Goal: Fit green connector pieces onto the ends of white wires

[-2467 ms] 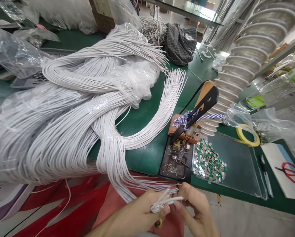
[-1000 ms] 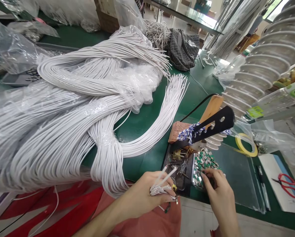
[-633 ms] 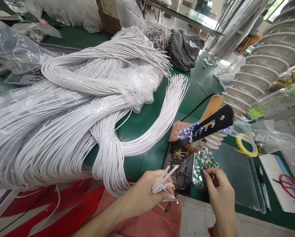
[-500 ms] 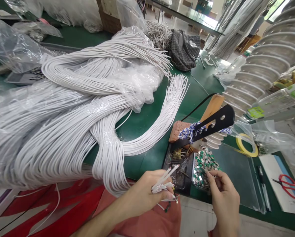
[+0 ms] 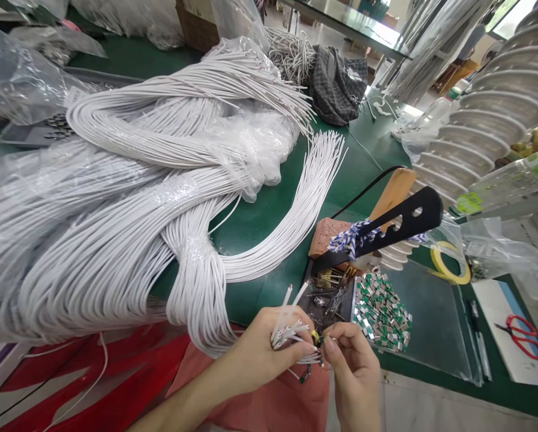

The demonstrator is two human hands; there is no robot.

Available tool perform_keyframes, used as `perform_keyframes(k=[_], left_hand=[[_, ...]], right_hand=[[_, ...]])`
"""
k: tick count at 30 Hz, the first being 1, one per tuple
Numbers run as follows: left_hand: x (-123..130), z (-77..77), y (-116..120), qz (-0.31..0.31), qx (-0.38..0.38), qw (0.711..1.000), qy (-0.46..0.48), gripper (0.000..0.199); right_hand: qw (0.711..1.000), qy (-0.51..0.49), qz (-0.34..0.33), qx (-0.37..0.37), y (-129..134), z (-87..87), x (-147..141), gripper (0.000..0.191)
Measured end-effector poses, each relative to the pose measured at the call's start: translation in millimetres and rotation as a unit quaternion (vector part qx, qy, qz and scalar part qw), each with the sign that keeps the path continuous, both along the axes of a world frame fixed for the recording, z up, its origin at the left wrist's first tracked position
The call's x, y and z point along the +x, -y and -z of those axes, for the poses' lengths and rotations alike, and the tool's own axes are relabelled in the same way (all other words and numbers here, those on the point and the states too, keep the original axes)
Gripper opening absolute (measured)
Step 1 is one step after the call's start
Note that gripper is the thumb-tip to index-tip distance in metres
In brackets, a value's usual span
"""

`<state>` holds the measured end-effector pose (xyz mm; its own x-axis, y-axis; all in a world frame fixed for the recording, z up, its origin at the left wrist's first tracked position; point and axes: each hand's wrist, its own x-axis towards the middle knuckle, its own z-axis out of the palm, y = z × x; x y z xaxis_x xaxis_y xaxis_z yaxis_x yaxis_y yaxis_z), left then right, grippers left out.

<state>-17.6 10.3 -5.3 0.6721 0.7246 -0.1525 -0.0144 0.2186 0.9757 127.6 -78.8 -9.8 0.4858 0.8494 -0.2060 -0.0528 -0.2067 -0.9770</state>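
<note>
The left hand (image 5: 262, 354) has its grip closed around a small sheaf of white wires (image 5: 286, 333), whose ends fan out past the fingers above a salmon-red cloth (image 5: 260, 390). The right hand (image 5: 352, 375) is pinched closed right at those wire ends, thumb against fingertips (whatever it holds is too small to make out). Just beyond lies a dark tray of brass scraps (image 5: 327, 303), beside a heap of green-and-silver metal clips (image 5: 381, 312) on a clear plastic sheet (image 5: 430, 318). Past them, a black slotted bar (image 5: 394, 222) wrapped in blue-and-white cloth rests over a brick (image 5: 327, 237). Long white wire bundles (image 5: 116, 240) sprawl over plastic wrap on the green counter (image 5: 269, 288), while a yellow tape roll (image 5: 446, 270) and red-handled scissors (image 5: 523, 337) sit to the right. A plaid bag (image 5: 336, 81) lies farthest off.
</note>
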Motion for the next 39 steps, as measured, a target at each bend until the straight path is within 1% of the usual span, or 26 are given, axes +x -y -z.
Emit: perform_keyframes(k=[2, 4, 6, 10, 13, 17, 20, 24, 28, 33, 36, 39], left_hand=[[0.7, 1.5, 2.0, -0.028, -0.001, 1.0, -0.003, 0.013], [1.3, 2.9, 4.1, -0.042, -0.01, 0.999, -0.011, 0.014], [2.2, 3.4, 5.5, -0.045, -0.025, 0.999, -0.013, 0.015], [4.5, 2.5, 5.7, -0.052, -0.012, 0.999, -0.011, 0.018], [5.3, 3.4, 6.2, -0.049, -0.021, 0.998, -0.013, 0.018], [5.5, 6.6, 8.6, -0.056, -0.004, 0.998, -0.022, 0.017], [5.6, 6.4, 9.2, -0.066, -0.005, 0.998, -0.024, 0.014], [4.7, 2.9, 6.7, -0.066, -0.014, 0.998, -0.003, 0.016], [3.8, 0.9, 2.8, -0.049, -0.029, 0.998, 0.023, 0.018], [4.8, 2.4, 2.2, -0.071, -0.051, 0.995, 0.039, 0.017], [4.9, 2.9, 1.9, -0.066, -0.058, 0.995, 0.049, 0.015], [4.2, 1.9, 0.7, -0.079, -0.06, 0.994, 0.048, 0.013]], right_hand=[[1.0, -0.006, 0.004, -0.008, 0.3, 0.6, -3.6, 0.021], [1.0, -0.003, 0.008, -0.013, 1.9, 1.0, -7.9, 0.021], [1.0, 0.008, 0.009, -0.01, 3.3, 1.0, -11.8, 0.022], [1.0, 0.023, 0.019, 0.006, 4.7, 1.3, -15.1, 0.022], [0.998, 0.052, 0.022, 0.004, 6.2, 3.4, -16.1, 0.021], [0.995, 0.099, 0.006, 0.001, 8.7, 6.1, -19.5, 0.022], [0.994, 0.113, -0.004, 0.002, 9.3, 6.4, -20.4, 0.024], [0.993, 0.12, -0.006, 0.009, 9.5, 6.7, -17.9, 0.024], [0.994, 0.107, 0.016, 0.009, 9.7, 8.6, -17.7, 0.022], [0.997, 0.074, 0.038, 0.01, 9.1, 9.8, -21.5, 0.023], [0.996, 0.073, 0.05, 0.014, 9.1, 9.8, -23.4, 0.022], [0.995, 0.077, 0.055, 0.03, 9.6, 10.6, -24.9, 0.021]])
